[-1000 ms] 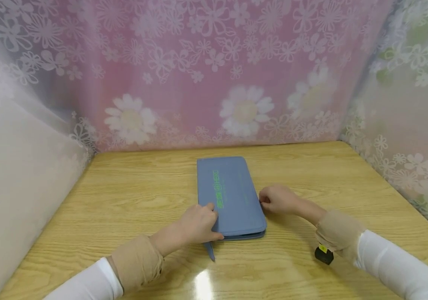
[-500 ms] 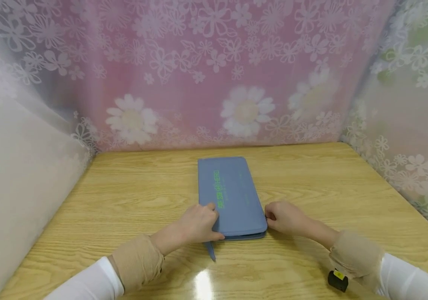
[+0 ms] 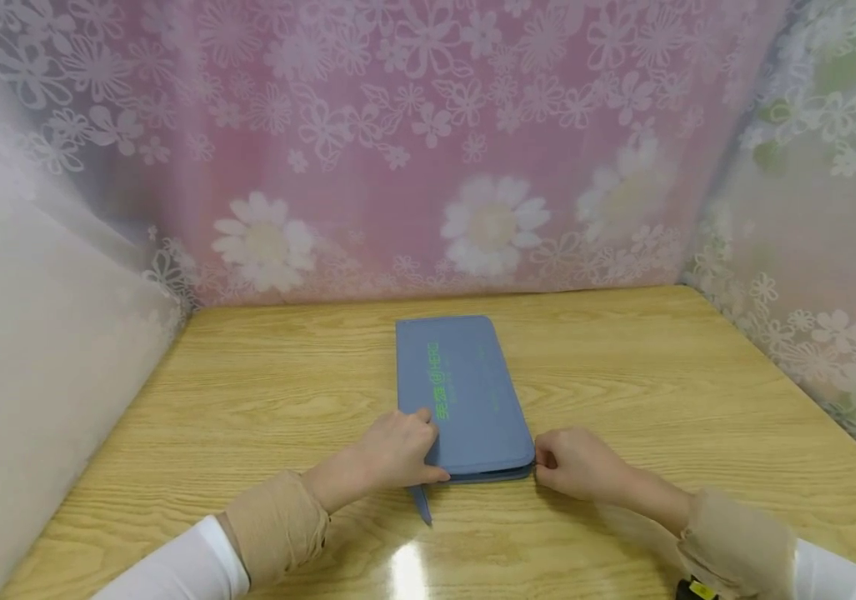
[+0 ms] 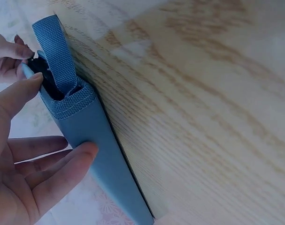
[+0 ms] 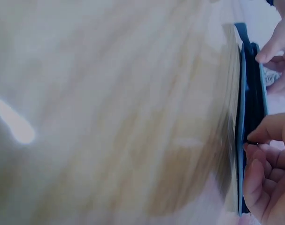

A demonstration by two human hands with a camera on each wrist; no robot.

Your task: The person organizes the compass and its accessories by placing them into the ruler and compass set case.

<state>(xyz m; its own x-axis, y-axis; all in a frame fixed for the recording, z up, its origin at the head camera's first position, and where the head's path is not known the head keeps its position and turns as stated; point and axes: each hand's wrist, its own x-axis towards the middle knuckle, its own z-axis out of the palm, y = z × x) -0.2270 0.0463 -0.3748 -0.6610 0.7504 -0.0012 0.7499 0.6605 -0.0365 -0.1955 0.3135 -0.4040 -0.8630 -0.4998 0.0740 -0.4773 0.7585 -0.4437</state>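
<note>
A flat blue zip case (image 3: 465,392) with green lettering lies on the table, a dark gap showing along its near end. My left hand (image 3: 397,450) holds the near left corner, the thumb at the near end and the other fingers against the spine side. From that corner hangs a blue woven strap loop (image 4: 55,51). At the near right corner, my right hand (image 3: 581,462) pinches the small dark zipper pull (image 5: 252,142) between thumb and curled forefinger. In the right wrist view the zipper side of the case (image 5: 241,93) stands partly parted.
The wood-grain table (image 3: 262,375) spreads around the case. Behind it hangs a pink floral curtain (image 3: 367,183), with pale cloth (image 3: 45,292) on the left and more floral cloth on the right. Below my right wrist sits a black device with a yellow label (image 3: 696,589).
My right hand has slid along the case's right edge toward me, from about mid-edge to the near right corner. My left hand and the case have stayed in place.
</note>
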